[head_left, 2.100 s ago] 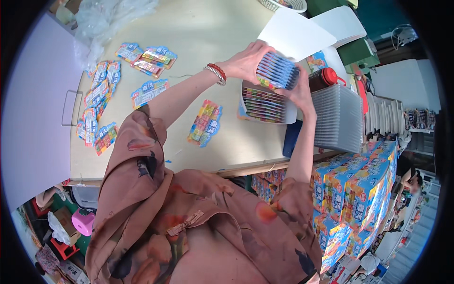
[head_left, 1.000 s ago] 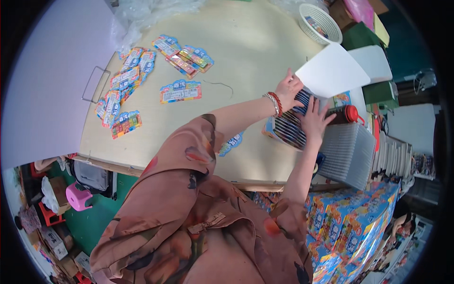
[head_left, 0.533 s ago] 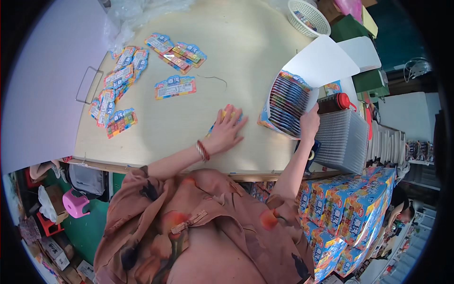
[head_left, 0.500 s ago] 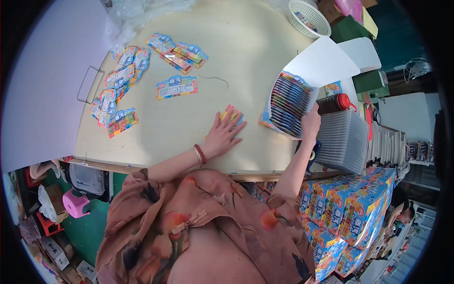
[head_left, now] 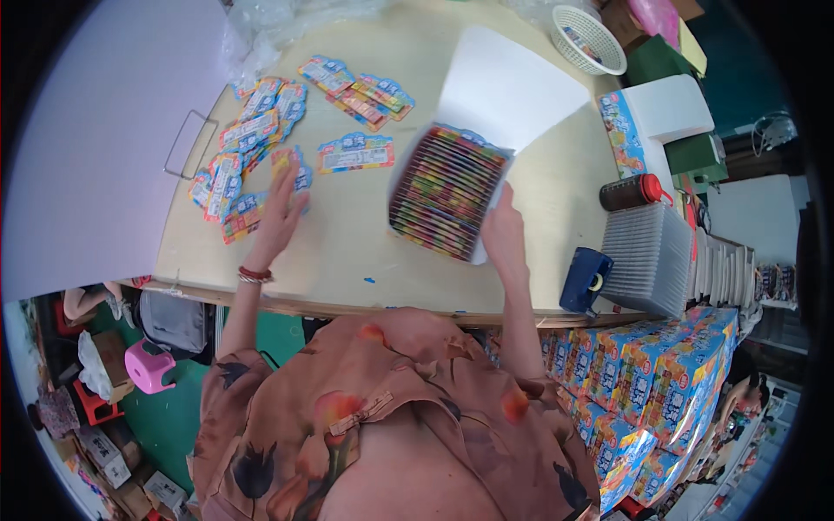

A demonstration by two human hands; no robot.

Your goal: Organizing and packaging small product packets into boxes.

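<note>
My left hand (head_left: 278, 221) reaches over the left of the table, its fingers stretched onto a small colourful blister card (head_left: 301, 176), thumb apart. Beside it lies an overlapping pile of similar cards (head_left: 249, 130). A single card (head_left: 356, 153) rests to the right of that hand, and a few more (head_left: 365, 97) lie farther back. My right hand (head_left: 504, 230) grips the right side of an open display box (head_left: 447, 193), packed with upright cards in rows. The box's white lid flap (head_left: 512, 91) stands raised at the back. Part of my right hand's fingers is hidden by the box wall.
At right stand a red-capped bottle (head_left: 627, 192), a clear plastic stack (head_left: 647, 256) and a blue tape dispenser (head_left: 586, 280). A white basket (head_left: 589, 39) sits at the back right. Printed boxes (head_left: 660, 373) are piled below the table. A wire handle (head_left: 189, 143) is at left.
My left hand has moved left with the card that lay under it, to beside the pile. My right hand has brought the box leftward and turned it, away from the bottle and plastic stack.
</note>
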